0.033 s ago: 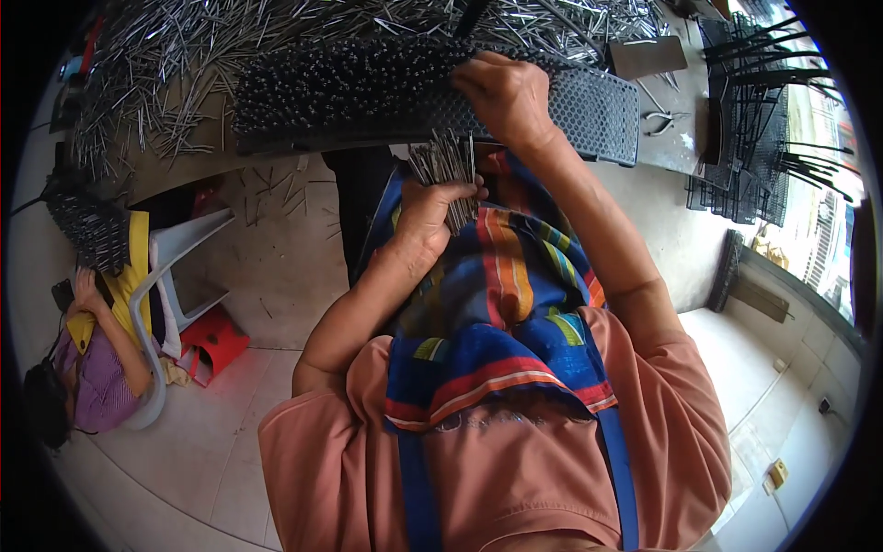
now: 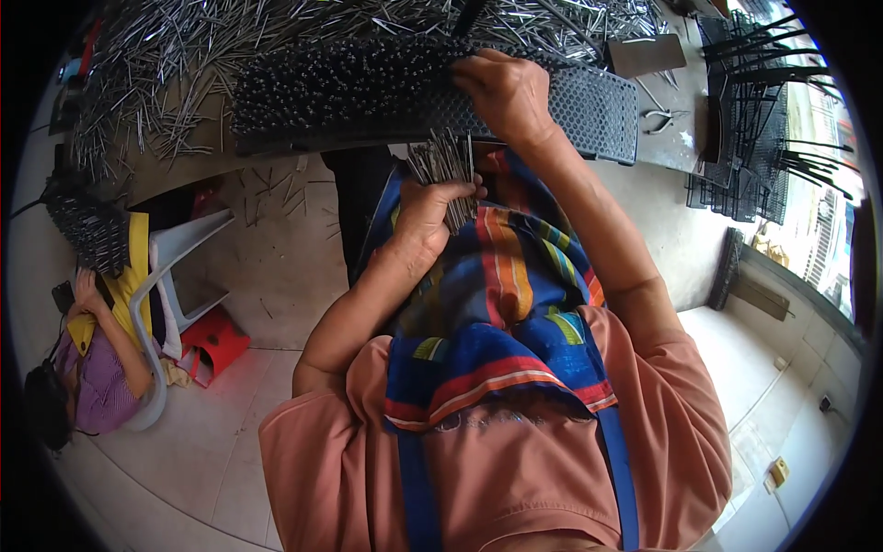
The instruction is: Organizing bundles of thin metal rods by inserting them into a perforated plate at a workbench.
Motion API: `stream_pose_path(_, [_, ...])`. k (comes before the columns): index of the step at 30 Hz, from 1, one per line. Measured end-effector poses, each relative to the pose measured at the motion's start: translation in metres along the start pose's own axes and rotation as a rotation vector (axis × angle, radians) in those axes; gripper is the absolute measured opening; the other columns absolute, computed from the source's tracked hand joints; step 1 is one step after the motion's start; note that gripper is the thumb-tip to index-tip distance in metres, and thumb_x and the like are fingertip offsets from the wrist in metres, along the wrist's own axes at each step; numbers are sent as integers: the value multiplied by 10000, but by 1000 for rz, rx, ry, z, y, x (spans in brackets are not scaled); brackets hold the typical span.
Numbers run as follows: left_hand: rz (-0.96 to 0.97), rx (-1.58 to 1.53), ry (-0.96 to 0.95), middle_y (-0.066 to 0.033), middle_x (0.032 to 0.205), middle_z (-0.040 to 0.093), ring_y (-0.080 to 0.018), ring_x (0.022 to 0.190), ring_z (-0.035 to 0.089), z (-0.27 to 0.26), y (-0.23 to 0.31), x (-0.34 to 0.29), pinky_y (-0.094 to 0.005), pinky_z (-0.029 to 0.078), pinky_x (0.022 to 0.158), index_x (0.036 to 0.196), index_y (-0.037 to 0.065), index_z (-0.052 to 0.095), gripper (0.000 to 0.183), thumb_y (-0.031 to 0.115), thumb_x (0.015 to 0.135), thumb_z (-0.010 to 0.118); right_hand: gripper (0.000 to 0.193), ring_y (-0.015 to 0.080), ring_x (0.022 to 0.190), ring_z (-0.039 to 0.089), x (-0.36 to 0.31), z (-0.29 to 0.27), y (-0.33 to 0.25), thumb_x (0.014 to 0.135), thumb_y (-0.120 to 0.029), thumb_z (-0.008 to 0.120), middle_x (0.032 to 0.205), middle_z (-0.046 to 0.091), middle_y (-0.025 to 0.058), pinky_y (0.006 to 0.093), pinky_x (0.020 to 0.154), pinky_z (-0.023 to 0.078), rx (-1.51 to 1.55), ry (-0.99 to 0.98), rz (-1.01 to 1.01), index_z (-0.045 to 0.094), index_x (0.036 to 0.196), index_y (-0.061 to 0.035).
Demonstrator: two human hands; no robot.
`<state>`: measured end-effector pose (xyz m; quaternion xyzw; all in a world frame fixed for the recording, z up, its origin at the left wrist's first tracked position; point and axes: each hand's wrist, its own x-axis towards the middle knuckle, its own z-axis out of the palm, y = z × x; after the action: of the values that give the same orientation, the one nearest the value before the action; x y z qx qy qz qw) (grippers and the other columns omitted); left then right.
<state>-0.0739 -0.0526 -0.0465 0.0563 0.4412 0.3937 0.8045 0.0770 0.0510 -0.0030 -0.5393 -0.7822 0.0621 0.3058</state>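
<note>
Left hand [image 2: 429, 210], centre: grip round metal rods [image 2: 439, 161]; best held loosely fanned. Right hand [image 2: 510, 90], over perforated rack [image 2: 598, 110]: grip curled, contents unclear.

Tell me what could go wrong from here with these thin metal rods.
The left hand holds a splayed bundle of metal rods over the striped apron, so some might slip out. The right hand is close to the packed pieces in the perforated black tray; it could knock some askew.
</note>
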Motion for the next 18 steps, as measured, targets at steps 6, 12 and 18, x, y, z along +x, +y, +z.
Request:
stream_pose_path(6, [48, 8, -14, -139, 863, 706, -252, 755, 703, 7, 7, -6, -358, 603, 683, 1007, -48, 658, 307, -156, 721, 633, 188, 138, 583, 607, -28, -26, -13, 755, -175, 765, 667, 653, 85, 305, 545, 464, 450, -313, 599, 710, 816, -6])
stream_pose_path(12, [49, 15, -35, -124, 883, 696, -248, 759, 702, 14, 6, -8, -355, 602, 677, 1010, -28, 651, 296, -130, 733, 640, 119, 63, 578, 536, -61, -28, -11, 782, -98, 742, 639, 620, 29, 265, 529, 440, 848, -429, 839, 679, 787, 3])
stream_pose_path(18, [26, 246, 45, -108, 901, 701, -228, 759, 697, -8, -8, -12, -339, 591, 689, 990, -32, 655, 281, -118, 723, 648, 40, 16, 593, 498, -46, -25, -2, 827, -3, 716, 667, 600, -56, 198, 536, 391, 871, 238, 680, 699, 840, -37])
